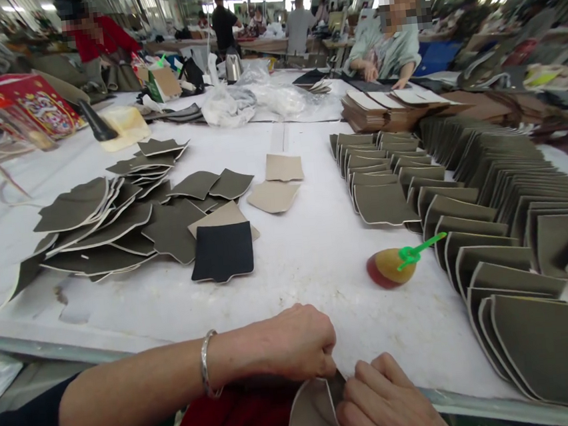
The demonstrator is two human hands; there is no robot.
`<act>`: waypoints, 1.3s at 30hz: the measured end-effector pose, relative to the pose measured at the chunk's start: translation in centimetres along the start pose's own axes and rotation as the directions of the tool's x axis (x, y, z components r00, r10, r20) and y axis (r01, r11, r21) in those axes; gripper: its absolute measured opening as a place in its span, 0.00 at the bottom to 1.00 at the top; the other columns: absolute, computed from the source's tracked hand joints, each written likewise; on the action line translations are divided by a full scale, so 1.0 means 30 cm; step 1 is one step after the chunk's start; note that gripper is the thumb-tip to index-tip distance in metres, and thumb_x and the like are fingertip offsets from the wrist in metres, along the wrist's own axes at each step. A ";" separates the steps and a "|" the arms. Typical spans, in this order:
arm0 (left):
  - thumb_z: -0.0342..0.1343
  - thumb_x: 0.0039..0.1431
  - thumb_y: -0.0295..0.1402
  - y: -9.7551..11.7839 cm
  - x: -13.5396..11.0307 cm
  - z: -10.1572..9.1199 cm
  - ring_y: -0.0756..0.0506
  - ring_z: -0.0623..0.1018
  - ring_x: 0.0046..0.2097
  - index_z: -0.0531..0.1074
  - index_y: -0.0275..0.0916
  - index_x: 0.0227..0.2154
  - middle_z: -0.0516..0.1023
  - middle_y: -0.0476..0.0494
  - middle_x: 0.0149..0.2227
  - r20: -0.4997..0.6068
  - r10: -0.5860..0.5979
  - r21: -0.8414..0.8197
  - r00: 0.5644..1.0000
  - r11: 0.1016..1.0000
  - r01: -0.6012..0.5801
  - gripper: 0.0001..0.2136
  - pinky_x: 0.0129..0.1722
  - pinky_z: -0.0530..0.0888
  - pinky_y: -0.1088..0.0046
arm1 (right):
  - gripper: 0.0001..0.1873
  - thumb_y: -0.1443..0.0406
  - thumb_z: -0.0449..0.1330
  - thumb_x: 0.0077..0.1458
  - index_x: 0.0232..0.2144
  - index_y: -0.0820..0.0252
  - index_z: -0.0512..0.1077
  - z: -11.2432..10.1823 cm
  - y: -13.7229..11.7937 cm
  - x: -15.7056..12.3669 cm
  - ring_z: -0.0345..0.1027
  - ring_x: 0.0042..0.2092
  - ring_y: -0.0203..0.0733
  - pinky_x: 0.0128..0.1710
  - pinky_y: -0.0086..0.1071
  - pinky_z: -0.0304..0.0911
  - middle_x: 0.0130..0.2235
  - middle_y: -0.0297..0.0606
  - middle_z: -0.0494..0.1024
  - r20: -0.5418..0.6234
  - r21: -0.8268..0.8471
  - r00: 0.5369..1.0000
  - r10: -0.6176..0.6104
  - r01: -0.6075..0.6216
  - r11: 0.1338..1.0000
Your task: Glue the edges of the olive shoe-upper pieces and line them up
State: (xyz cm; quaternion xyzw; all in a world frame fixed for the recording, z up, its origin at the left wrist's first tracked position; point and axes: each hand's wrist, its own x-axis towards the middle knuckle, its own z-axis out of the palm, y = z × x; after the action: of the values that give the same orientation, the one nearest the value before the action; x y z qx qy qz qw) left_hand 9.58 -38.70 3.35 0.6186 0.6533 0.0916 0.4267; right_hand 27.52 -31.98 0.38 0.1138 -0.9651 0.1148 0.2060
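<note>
At the table's near edge, my left hand (293, 339), with a silver bangle on the wrist, is closed in a pinch on a taupe leather-like piece (308, 417). My right hand (382, 401) has its fingers curled on the same piece, just right of the left hand. The piece bends along a pale edge between them, over red cloth (224, 423) with yellow lettering. Beyond my hands lies a rounded amber-and-red squeeze bottle (390, 268) with a green nozzle. A black panel (222, 251) rests at the left, partly on a beige one.
Loose olive-grey panels (88, 218) are heaped on the left of the white table (311, 237). Rows of overlapping panels (474, 208) line the right side. Two beige pieces (273, 197) lie mid-table. A co-worker (383, 49) stands across the table, near stacked brown pieces (367, 114).
</note>
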 end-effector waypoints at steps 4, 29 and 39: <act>0.55 0.47 0.27 -0.073 0.014 0.007 0.54 0.62 0.23 0.70 0.36 0.20 0.63 0.55 0.18 0.114 0.039 -0.389 0.993 0.921 0.008 0.04 0.24 0.59 0.79 | 0.12 0.72 0.51 0.61 0.25 0.58 0.65 0.024 0.024 -0.013 0.54 0.27 0.41 0.29 0.37 0.43 0.24 0.33 0.65 0.002 0.040 0.991 0.135 -0.135 0.990; 0.55 0.48 0.28 -0.168 -0.012 -0.009 0.54 0.65 0.20 0.69 0.36 0.21 0.65 0.56 0.16 0.286 0.042 -0.586 0.957 0.798 0.140 0.04 0.21 0.62 0.80 | 0.09 0.72 0.53 0.59 0.27 0.58 0.66 0.094 0.034 0.017 0.56 0.31 0.44 0.33 0.38 0.44 0.26 0.35 0.67 0.045 0.127 0.969 0.242 -0.246 0.961; 0.52 0.46 0.24 -0.151 -0.011 -0.020 0.53 0.70 0.20 0.69 0.36 0.21 0.66 0.56 0.17 0.356 0.016 -0.499 0.934 0.849 0.176 0.04 0.20 0.65 0.81 | 0.12 0.70 0.52 0.62 0.26 0.59 0.66 0.112 0.029 0.016 0.56 0.30 0.43 0.32 0.38 0.44 0.26 0.34 0.67 0.040 0.126 0.972 0.232 -0.236 0.964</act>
State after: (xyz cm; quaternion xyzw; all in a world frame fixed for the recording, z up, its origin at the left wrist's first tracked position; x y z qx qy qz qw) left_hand 5.83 -39.73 0.92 0.4571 0.5437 0.1370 0.6904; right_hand 25.61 -32.15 -2.55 0.0137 -0.9648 0.1994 0.1710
